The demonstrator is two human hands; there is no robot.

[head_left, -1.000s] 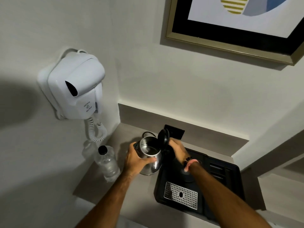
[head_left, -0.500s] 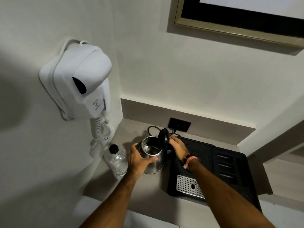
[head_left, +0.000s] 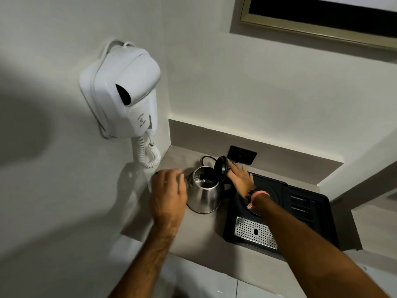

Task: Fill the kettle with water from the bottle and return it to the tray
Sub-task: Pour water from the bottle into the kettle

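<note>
The steel kettle (head_left: 205, 196) stands upright on the grey counter (head_left: 199, 235), just left of the black tray (head_left: 305, 214). Its black lid (head_left: 222, 167) is tipped up and a little water shows inside. My right hand (head_left: 241, 179) lies beside the lid and handle with its fingers stretched out flat. My left hand (head_left: 169, 194) is blurred and hangs over the water bottle (head_left: 151, 187), left of the kettle. It hides nearly all of the bottle, so I cannot see whether the fingers grip it.
A white wall hair dryer (head_left: 124, 91) with a coiled cord hangs above the counter's left end. A black wall outlet (head_left: 242, 154) and the kettle's cord sit behind the kettle. The tray holds a perforated metal grate (head_left: 255, 232). A framed picture (head_left: 300, 26) hangs above.
My left hand has let go of the kettle's body and moved left over the bottle. My right hand's fingers have straightened beside the lid. The view has tilted down.
</note>
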